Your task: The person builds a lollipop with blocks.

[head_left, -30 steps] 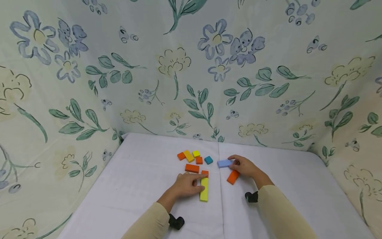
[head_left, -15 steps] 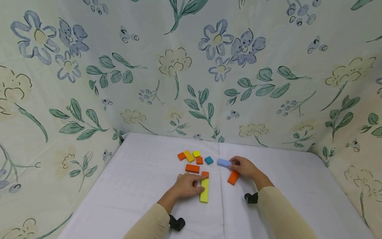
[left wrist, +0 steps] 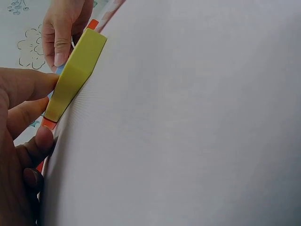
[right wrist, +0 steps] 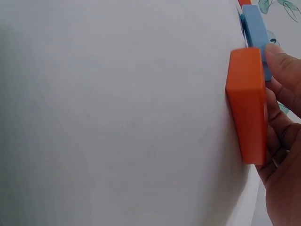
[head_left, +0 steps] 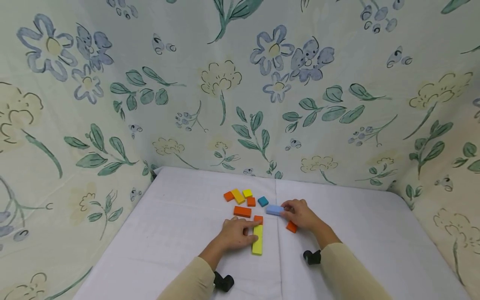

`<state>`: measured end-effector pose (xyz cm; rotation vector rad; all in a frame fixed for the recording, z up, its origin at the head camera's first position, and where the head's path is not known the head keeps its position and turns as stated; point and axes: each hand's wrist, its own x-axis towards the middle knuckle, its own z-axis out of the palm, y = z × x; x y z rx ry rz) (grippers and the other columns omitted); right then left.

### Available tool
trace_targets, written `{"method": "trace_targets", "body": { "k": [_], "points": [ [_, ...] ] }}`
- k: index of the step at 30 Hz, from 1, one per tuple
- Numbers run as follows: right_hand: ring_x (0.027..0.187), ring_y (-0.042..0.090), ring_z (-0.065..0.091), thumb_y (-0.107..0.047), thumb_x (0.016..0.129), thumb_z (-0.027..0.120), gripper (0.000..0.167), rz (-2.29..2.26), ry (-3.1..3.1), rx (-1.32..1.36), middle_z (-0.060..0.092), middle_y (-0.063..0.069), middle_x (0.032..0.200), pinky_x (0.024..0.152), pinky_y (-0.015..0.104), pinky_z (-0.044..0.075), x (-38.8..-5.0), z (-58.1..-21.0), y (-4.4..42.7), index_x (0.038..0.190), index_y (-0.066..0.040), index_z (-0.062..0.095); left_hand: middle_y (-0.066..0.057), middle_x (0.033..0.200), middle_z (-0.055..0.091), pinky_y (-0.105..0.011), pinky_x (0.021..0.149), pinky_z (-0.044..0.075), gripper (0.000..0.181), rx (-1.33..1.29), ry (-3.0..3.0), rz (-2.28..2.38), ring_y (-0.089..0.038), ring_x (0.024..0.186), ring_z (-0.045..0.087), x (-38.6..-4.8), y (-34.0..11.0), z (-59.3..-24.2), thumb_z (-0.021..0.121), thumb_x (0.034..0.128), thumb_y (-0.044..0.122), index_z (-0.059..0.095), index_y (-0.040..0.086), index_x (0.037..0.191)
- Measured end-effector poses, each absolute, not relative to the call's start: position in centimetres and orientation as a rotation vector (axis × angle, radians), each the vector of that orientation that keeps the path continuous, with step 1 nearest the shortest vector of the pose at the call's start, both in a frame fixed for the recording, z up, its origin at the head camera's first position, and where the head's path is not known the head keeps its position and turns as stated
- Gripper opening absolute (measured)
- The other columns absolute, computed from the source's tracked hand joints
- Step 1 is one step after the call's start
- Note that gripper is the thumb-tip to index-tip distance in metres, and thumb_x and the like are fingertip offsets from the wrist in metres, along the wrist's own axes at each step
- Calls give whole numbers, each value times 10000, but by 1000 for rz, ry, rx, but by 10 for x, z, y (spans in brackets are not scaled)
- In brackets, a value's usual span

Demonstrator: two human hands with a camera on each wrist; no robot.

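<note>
In the head view my left hand (head_left: 235, 234) lies at the left side of a long yellow block (head_left: 257, 241). The thumb touches that block, and the index finger reaches over to a small orange block (head_left: 258, 219) at its far end. My right hand (head_left: 301, 214) pinches a light blue block (head_left: 274, 210) by its right end, just right of the small orange block. Under that hand sits another orange block (head_left: 291, 226), partly hidden there but large in the right wrist view. The left wrist view has the yellow block (left wrist: 77, 70) beside the left thumb.
Behind the hands lie a long orange block (head_left: 242, 211), a small orange block (head_left: 251, 201), a teal block (head_left: 263, 201), a small yellow block (head_left: 247, 193), a golden-yellow block (head_left: 238, 196) and another orange block (head_left: 228, 196). Floral cloth (head_left: 225, 104) walls surround the white table (head_left: 168, 216).
My right hand has moved left and slightly nearer, bringing the light blue block close to the small orange block. The left hand has stayed in place on its blocks.
</note>
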<state>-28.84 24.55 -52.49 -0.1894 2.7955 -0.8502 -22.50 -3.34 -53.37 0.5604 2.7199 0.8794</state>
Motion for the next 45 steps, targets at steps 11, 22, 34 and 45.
{"method": "trace_targets", "body": {
  "k": [11,22,34,45],
  "points": [
    [1072,200,480,-351,946,727,306,-798,2840,-332,649,-43,1039,955,421,452,-284,-523,218,1196,-178,698,83,689,489,-352,736,243,495,561,2722,880,-123,742,432,-225,-32,-534,693,911,469,612,426,1398],
    [1059,179,485,-321,917,769,344,-766,2800,-298,644,-59,1081,985,408,469,-284,-523,203,1237,-221,690,79,684,489,-367,750,249,494,557,2726,898,-127,748,446,-226,-30,-535,707,905,465,621,424,1390],
    [1062,168,489,-321,900,787,325,-727,2799,-319,644,-67,1089,1002,405,475,-286,-526,197,1205,-249,701,91,697,485,-357,745,250,501,579,2718,876,-109,770,443,-227,-34,-534,691,908,480,607,435,1400],
    [1065,178,492,-339,897,787,314,-733,2782,-301,646,-61,1095,1000,423,483,-286,-527,197,1195,-283,705,93,689,485,-360,746,250,491,566,2711,908,-107,763,445,-225,-34,-534,703,902,462,627,421,1385]
  ]
}}
